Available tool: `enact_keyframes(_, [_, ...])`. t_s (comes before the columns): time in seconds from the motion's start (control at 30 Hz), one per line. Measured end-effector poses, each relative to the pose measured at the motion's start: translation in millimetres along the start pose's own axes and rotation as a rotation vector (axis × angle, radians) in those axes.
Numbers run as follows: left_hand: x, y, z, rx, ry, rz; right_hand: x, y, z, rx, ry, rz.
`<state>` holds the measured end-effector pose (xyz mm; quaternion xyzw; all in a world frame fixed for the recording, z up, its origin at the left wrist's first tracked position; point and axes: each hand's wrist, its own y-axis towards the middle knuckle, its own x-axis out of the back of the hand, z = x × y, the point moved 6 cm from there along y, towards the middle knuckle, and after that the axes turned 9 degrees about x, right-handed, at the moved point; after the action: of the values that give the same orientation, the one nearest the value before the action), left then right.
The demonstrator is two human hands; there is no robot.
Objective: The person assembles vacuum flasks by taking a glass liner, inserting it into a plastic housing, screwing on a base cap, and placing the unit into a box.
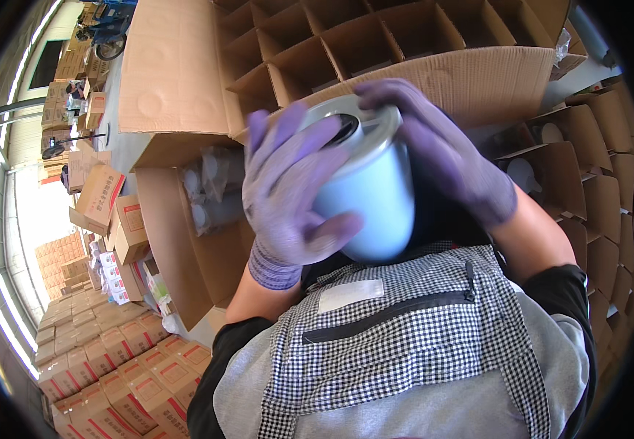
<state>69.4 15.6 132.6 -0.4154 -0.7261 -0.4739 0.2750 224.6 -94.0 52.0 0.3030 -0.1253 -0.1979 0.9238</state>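
A light blue canister (368, 205) with a rounded body, a grey rim and a black ring around its central opening is in front of my chest, tilted and slightly blurred. My left hand (291, 194), in a purple-grey knitted glove, lies along its left side, fingers reaching over the top and thumb across the front. On the far right, my right hand (445, 150), gloved alike, curls its fingers over the rim. The canister is held between both hands. Its underside is turned out of sight.
Beyond my hands stands an open carton (434, 80) with cardboard dividers forming several cells. Another open box (178, 212) at the left contains clear-wrapped pieces (211, 190). Divided cartons (551, 175) line the right side. Stacked printed cartons (127, 380) fill the lower left.
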Motion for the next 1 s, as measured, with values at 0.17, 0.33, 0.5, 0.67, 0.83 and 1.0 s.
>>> enact_keyframes(0.17, [-21.2,-15.2,65.3,0.088,-0.748,-0.066,7.8,-10.8,55.7,0.035,-0.155,0.119])
enact_keyframes(0.33, [-11.4,19.6,41.2,0.189,-0.426,0.042,26.4,13.1,-13.4,0.028,0.031,-0.065])
enact_keyframes(0.5, [-16.0,60.3,-16.0,0.110,0.296,0.019,-25.7,41.8,-138.6,-0.623,1.105,-0.179])
enact_keyframes(0.67, [-27.4,68.0,-27.9,0.181,0.305,0.099,-39.1,53.4,-136.1,-0.750,1.299,-0.115])
enact_keyframes(0.83, [-16.7,21.9,45.6,0.154,-0.353,0.037,-1.4,19.5,-58.3,-0.182,0.363,-0.126])
enact_keyframes(1.0, [-44.6,9.2,107.1,0.257,-1.083,-0.076,19.9,41.4,-5.1,0.043,-0.108,0.184])
